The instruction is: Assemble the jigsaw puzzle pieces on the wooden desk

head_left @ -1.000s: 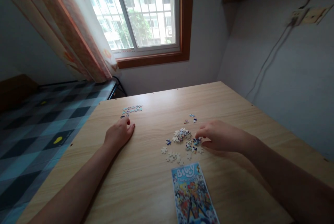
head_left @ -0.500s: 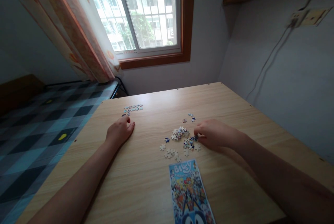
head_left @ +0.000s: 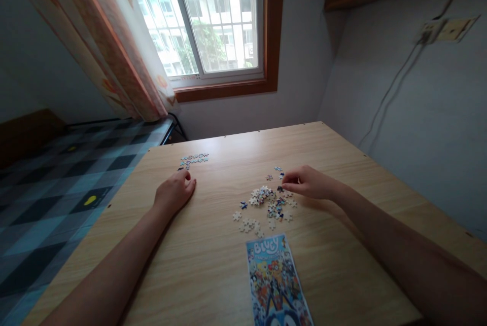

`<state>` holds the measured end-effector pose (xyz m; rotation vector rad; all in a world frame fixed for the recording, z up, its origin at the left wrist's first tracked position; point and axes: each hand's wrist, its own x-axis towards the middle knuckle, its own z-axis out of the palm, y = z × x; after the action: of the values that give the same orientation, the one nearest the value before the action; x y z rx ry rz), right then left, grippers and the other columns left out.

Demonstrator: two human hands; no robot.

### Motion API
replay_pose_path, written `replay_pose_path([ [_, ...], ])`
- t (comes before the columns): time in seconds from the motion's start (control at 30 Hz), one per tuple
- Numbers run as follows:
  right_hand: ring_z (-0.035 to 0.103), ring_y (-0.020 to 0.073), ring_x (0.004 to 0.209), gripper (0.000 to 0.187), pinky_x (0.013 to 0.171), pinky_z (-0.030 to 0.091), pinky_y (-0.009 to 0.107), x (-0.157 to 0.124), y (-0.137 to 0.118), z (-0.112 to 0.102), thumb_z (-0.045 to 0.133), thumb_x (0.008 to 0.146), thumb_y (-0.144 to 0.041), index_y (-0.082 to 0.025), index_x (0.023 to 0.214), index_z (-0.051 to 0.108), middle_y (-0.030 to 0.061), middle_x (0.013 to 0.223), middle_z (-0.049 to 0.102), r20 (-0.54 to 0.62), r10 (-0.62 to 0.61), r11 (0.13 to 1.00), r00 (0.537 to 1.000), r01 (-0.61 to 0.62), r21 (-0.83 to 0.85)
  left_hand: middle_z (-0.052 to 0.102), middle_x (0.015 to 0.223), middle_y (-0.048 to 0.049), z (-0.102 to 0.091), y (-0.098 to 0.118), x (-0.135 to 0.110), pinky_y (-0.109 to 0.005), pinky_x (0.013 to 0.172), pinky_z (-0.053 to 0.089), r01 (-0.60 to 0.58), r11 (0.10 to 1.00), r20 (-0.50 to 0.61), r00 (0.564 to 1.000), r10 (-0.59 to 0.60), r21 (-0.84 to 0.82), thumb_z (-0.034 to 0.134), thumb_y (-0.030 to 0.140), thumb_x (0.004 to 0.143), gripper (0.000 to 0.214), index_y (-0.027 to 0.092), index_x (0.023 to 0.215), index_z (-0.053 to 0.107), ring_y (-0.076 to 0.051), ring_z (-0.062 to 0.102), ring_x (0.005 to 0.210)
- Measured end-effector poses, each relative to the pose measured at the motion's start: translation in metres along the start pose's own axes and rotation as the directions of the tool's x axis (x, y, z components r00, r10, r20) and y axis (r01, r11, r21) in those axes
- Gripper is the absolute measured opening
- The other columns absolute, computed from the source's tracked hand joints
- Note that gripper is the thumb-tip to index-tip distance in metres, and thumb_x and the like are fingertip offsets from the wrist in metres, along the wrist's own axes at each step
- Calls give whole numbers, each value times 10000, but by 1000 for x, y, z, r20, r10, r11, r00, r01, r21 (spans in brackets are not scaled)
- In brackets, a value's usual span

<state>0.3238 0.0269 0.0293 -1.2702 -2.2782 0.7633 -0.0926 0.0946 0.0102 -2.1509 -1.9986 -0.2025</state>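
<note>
On the bench (head_left: pixel 190 265), a heap of puzzle pieces (head_left: pixel 262 195) is placed near the middle, with a sheet (head_left: pixel 279 280) set before it. Rows of pieces (head_left: pixel 195 158) are laid at the far left, just behind the left hand (head_left: pixel 174 189); the right hand (head_left: pixel 310 182) is held to the heap's right. The bench is flanked on the left by a bed (head_left: pixel 49 204) (a window (head_left: pixel 228 47) is set in the wall (head_left: pixel 300 77) behind).

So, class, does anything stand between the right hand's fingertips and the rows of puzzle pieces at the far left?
Nothing tall: beside the right hand, a low pile and a single loose piece lie close to the straight line. No other obstacle shows before the rows of puzzle pieces; the left hand lies at their near side.
</note>
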Motion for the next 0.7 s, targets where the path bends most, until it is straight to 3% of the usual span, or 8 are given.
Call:
replay_pose_path([
  [0.17,547,159,621,287,590,369,285,8,10,24,580,915,-377,-166,819,749,27,699,687,-295,90,995,951,-76,59,717,967,-80,0,2,-2,-321,649,417,-34,999,11,999,34,-15,399,419,937,298,214,913,614,-259,671,845],
  [0.33,617,239,902,222,842,441,378,12,-4,49,601,936,-319,-210,809,746,65,856,727,-475,-87,994,875,47,-97,726,957,-85,-1,4,-4,-320,655,427,-39,999,25,999,40,-32,406,389,949,294,211,920,639,-255,673,840],
  [0.47,604,241,982,142,935,433,421,13,-24,65,633,925,-261,-233,844,746,65,954,720,-439,-322,942,839,236,-240,729,934,-76,-2,9,-9,-311,656,429,-65,996,23,998,66,-62,435,359,947,257,216,949,649,-243,673,824],
  [0.53,596,244,1022,115,974,419,442,13,-32,70,647,916,-241,-240,846,738,58,976,717,-404,-420,899,812,311,-309,724,893,-62,-5,14,-13,-303,664,434,-154,983,30,987,158,-105,450,347,946,240,217,957,651,-226,666,796],
  [0.63,595,236,1022,122,1003,404,456,11,-38,72,635,926,-223,-247,850,727,42,951,714,-395,-484,864,781,356,-356,710,865,-40,-15,24,-22,-282,681,442,-389,894,43,912,408,-223,489,318,933,205,216,941,667,-182,643,753],
  [0.7,601,226,979,121,994,416,453,10,-39,72,632,926,-223,-249,855,727,39,919,707,-415,-486,866,769,360,-346,696,849,-31,-25,34,-28,-270,670,443,-472,822,22,863,504,-320,508,291,923,195,215,905,687,-153,618,709],
])
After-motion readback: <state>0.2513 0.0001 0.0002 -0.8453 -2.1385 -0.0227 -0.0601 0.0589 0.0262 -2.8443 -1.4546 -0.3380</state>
